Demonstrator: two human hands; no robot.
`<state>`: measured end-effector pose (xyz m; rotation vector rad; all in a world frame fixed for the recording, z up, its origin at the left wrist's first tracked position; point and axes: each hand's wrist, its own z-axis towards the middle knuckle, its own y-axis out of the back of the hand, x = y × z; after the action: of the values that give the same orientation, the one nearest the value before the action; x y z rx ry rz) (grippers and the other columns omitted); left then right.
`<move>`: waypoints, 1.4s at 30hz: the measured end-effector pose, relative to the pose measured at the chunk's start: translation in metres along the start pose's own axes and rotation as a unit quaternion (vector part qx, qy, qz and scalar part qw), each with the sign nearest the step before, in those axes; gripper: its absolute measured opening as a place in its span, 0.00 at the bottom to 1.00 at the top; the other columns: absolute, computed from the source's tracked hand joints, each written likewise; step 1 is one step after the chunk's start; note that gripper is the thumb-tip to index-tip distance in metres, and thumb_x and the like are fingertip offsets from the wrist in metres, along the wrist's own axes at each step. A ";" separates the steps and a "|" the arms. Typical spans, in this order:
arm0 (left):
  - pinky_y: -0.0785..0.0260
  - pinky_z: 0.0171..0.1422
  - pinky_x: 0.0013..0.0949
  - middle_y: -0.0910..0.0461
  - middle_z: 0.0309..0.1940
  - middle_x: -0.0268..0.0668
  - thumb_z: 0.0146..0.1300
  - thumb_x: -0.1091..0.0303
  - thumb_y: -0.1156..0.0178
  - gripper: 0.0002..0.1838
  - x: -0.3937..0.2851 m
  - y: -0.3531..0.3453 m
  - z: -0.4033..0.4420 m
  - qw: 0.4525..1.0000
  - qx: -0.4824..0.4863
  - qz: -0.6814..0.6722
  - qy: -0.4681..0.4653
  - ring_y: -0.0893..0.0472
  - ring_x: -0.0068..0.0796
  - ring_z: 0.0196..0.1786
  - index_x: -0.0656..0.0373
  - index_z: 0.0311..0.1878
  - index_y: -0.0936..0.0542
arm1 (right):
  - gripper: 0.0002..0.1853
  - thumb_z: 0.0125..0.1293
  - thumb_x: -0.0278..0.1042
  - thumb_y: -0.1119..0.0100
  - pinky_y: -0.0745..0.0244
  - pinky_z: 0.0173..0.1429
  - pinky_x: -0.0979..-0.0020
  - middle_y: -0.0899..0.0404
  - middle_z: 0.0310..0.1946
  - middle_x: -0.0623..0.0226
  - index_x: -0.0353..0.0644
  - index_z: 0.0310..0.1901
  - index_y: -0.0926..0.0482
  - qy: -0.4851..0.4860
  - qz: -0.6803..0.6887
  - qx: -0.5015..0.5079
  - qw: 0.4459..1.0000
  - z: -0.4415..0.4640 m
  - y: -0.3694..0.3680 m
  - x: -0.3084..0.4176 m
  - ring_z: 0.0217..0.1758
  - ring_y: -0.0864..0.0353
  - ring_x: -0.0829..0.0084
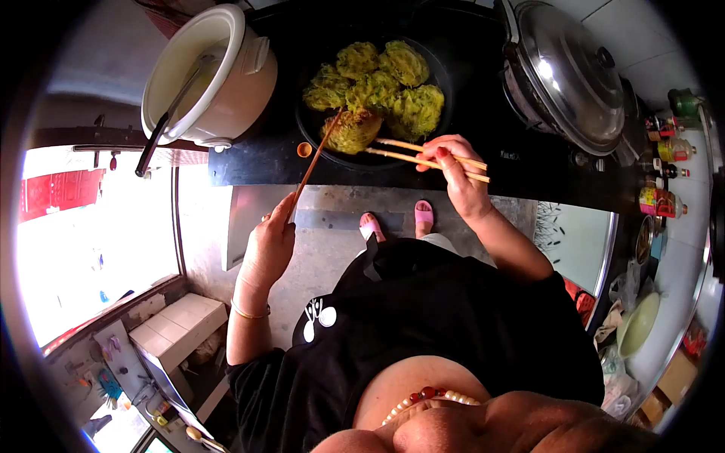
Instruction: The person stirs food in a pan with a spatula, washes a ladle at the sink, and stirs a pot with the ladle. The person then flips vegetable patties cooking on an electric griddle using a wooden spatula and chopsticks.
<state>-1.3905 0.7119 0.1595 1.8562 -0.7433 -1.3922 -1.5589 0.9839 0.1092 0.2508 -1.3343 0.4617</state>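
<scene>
In a dark round pan (pixel 302 121) lie several green-yellow shredded vegetable fritters (pixel 417 112). The nearest fritter (pixel 353 133) is browner on its upper side and sits at the pan's near edge. My left hand (pixel 273 240) is closed around a long brown chopstick (pixel 311 167), whose tip touches or overlaps that fritter's left side. A pair of light wooden chopsticks (pixel 430 157) is held in my right hand (pixel 458 175), with their tips at the same fritter's right side. Whether the tips grip it I cannot tell.
A cream pot (pixel 249 83) with a black-handled ladle (pixel 158 136) stands left of the pan. An orange cap (pixel 304 149) lies on the black stovetop near the pan. At right is a large lidded metal pan (pixel 566 72). Several bottles (pixel 663 201) line the right wall.
</scene>
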 end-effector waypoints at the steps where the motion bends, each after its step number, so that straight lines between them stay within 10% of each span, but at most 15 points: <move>1: 0.29 0.52 0.45 0.23 0.46 0.54 0.56 0.82 0.52 0.26 0.000 0.000 0.001 1.000 -0.004 -0.004 0.006 0.23 0.53 0.48 0.60 0.62 0.33 | 0.12 0.71 0.29 0.57 0.21 0.44 0.67 0.28 0.41 0.56 0.29 0.39 0.25 -0.011 0.001 0.013 1.000 -0.003 -0.003 0.004 0.40 0.20 0.66; 15: 0.26 0.44 0.45 0.21 0.39 0.52 0.61 0.76 0.52 0.26 -0.015 0.010 0.007 0.977 0.090 0.190 0.046 0.20 0.51 0.39 0.50 0.63 0.33 | 0.05 0.65 0.22 0.49 0.25 0.43 0.74 0.25 0.41 0.59 0.34 0.40 0.25 0.076 -0.161 0.058 0.982 -0.006 0.007 0.013 0.40 0.22 0.71; 20: 0.25 0.35 0.40 0.21 0.32 0.50 0.63 0.76 0.53 0.21 -0.023 0.014 0.005 0.998 0.056 -0.005 0.034 0.19 0.45 0.31 0.61 0.61 0.34 | 0.06 0.67 0.25 0.50 0.21 0.40 0.74 0.26 0.41 0.57 0.33 0.39 0.25 0.108 -0.176 0.036 0.978 -0.002 0.037 0.047 0.37 0.21 0.72; 24: 0.40 0.12 0.22 0.30 0.21 0.34 0.64 0.75 0.59 0.18 -0.056 0.022 0.004 0.895 0.176 -0.343 0.222 0.31 0.20 0.13 0.65 0.57 0.33 | 0.06 0.62 0.18 0.49 0.22 0.39 0.73 0.26 0.41 0.57 0.34 0.40 0.24 0.105 -0.241 0.187 0.947 0.003 0.049 0.066 0.37 0.21 0.70; 30: 0.39 0.13 0.21 0.29 0.22 0.37 0.64 0.74 0.59 0.20 -0.040 0.000 0.012 0.663 0.237 -0.639 0.311 0.32 0.21 0.12 0.65 0.59 0.35 | 0.06 0.53 0.26 0.46 0.27 0.54 0.67 0.31 0.37 0.59 0.35 0.33 0.28 0.203 -0.363 0.353 0.838 0.002 0.030 0.046 0.46 0.26 0.61; 42: 0.34 0.13 0.18 0.26 0.26 0.41 0.66 0.73 0.60 0.20 -0.054 -0.076 0.058 0.532 0.284 -0.756 0.256 0.29 0.22 0.13 0.67 0.61 0.37 | 0.13 0.58 0.32 0.43 0.25 0.51 0.64 0.28 0.40 0.56 0.32 0.41 0.27 0.245 -0.334 0.280 0.866 0.014 0.065 0.061 0.49 0.25 0.59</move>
<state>-1.4573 0.7887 0.1192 3.4285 1.3383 -1.1632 -1.5913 1.0464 0.1660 0.9786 -0.5212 0.2761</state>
